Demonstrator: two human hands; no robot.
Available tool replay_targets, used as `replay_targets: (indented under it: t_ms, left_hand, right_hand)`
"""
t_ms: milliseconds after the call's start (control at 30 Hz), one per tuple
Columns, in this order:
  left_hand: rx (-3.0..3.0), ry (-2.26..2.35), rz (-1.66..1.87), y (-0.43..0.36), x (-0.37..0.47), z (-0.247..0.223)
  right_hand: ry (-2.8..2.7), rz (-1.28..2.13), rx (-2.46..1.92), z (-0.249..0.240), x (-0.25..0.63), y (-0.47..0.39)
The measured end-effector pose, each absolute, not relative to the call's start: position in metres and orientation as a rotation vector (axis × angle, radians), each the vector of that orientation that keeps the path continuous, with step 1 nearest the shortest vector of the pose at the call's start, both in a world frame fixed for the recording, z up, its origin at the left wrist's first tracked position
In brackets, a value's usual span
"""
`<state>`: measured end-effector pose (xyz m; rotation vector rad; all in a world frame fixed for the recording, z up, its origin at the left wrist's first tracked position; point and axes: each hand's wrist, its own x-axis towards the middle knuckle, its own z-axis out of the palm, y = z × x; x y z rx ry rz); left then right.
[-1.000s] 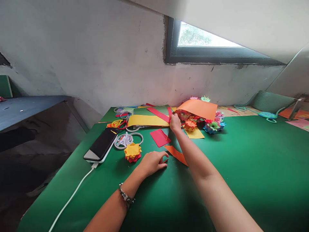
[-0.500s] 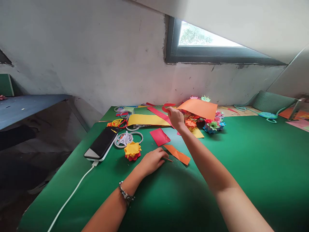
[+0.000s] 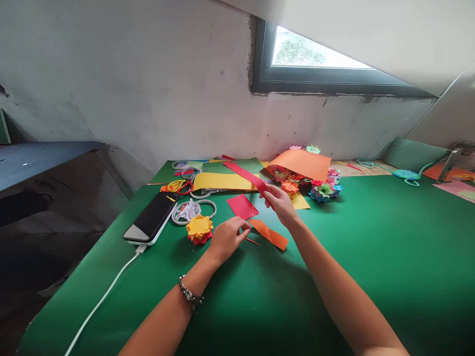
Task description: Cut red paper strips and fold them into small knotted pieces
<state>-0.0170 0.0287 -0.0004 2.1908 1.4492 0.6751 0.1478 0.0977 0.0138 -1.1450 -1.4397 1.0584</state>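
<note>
My right hand (image 3: 281, 203) pinches the near end of a long pinkish-red paper strip (image 3: 243, 174), which slants away over a yellow paper strip (image 3: 222, 182). Beside the yellow-and-red folded paper ball (image 3: 200, 229), my left hand (image 3: 228, 238) hovers low with its fingers loosely curved and nothing visible in them. A thin orange stick (image 3: 254, 242) lies on the green table (image 3: 297, 301) just by its thumb. Ahead of the left hand are a red paper square (image 3: 242, 206) and a creased orange paper strip (image 3: 269, 234).
A phone on a white block (image 3: 152, 217) with a cable (image 3: 107, 296) lies at left. White rings (image 3: 213, 208) hold paper scraps; scissors (image 3: 180, 186) are behind. Paper flowers (image 3: 324, 190) sit under an orange sheet (image 3: 304, 164). A green bag (image 3: 413, 155) stands far right.
My right hand has come back towards me and now grips the pinkish-red strip; the curled red strip is no longer in it. My left hand has risen slightly off the orange stick.
</note>
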Motion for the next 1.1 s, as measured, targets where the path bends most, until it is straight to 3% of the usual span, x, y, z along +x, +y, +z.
replay_targets:
  t_ms: [367, 567, 933, 1000, 1100]
  left_hand:
    - [1.876, 0.969, 0.945, 0.028, -0.006, -0.01]
    - [1.648, 1.044, 1.209, 0.034, -0.002, -0.004]
    - [1.56, 1.257, 1.359, 0.05, -0.012, 0.021]
    - [1.509, 1.266, 1.434, 0.049, -0.014, 0.028]
    - [1.518, 1.231, 1.521, 0.05, -0.016, 0.036]
  right_hand:
    - [-1.827, 1.773, -0.984, 0.022, 0.173, 0.087]
    - [-1.951, 1.814, -1.021, 0.021, 0.183, 0.091]
    - [-1.899, 1.388, -1.2, 0.029, 0.195, 0.093]
    - [-1.866, 1.118, -1.223, 0.041, 0.191, 0.078]
    - [-2.125, 0.196, -0.987, 0.057, 0.182, 0.034]
